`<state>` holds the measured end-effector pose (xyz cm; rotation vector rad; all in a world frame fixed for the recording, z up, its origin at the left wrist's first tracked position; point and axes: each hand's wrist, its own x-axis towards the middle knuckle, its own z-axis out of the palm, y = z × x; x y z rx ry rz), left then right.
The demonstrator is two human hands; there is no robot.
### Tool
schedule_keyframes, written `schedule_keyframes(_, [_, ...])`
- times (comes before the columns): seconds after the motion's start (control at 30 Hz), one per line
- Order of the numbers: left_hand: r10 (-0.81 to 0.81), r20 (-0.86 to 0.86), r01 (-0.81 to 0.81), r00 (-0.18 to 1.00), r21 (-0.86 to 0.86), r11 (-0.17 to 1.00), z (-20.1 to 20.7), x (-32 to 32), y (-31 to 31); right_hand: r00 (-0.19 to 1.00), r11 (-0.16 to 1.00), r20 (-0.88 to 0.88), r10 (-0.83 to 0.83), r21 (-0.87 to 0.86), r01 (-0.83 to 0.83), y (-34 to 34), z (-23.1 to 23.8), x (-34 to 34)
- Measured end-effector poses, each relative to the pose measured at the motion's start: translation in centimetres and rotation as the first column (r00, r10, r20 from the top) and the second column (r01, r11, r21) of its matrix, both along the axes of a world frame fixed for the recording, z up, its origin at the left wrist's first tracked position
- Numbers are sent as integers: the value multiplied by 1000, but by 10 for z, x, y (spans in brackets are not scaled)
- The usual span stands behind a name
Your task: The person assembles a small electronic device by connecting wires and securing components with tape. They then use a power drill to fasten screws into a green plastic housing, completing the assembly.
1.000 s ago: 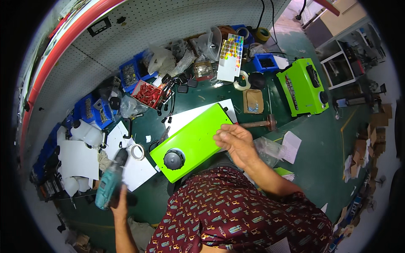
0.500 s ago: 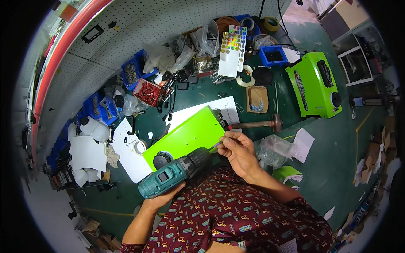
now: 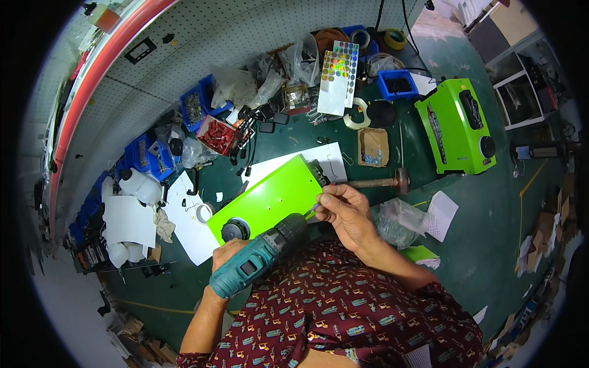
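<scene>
My left hand [image 3: 227, 253] is wrapped round a teal cordless drill [image 3: 248, 267], its fingers now showing between the drill and the black round cap [image 3: 234, 229] of a bright green metal case [image 3: 270, 193]. The drill's black chuck points right and away from me, along the near edge of the case. At the case's near right corner, the thumb and forefinger of my right hand [image 3: 348, 216] pinch together beside a thin purplish driver bit [image 3: 313, 209] in front of the chuck. Whether a screw sits in that pinch is too small to tell.
A hammer [image 3: 375, 183] lies just beyond my right hand. Farther right stands a second green case [image 3: 457, 129]. Clear plastic bags [image 3: 399, 222] lie at right. A cardboard tray of small screws [image 3: 373, 147], blue bins [image 3: 397, 84] and black cables [image 3: 248, 138] line the back.
The drill's rear end has swung slightly right and nearer to me. My left hand has shifted, its fingers now visible on the drill's far side. My right hand has moved slightly left.
</scene>
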<state>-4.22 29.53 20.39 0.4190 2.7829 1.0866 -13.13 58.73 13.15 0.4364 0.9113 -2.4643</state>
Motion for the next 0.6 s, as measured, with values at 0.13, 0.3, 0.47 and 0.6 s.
schedule_keyframes(0.13, [201,206,-224,958,93,970,-1,16,1,998,995,-23,58,-82,-60,-3,13,-10])
schedule_keyframes(0.3, [286,581,-596,762,458,660,-11,30,0,996,996,-86,-11,-88,4,-22,32,-20])
schedule_keyframes(0.47, [318,467,-521,825,412,747,-17,29,-1,999,993,-25,-44,-113,41,-28,29,-23])
schedule_keyframes(0.6, [236,148,-259,960,163,952,6,4,6,996,992,66,-59,-112,67,-29,25,-21])
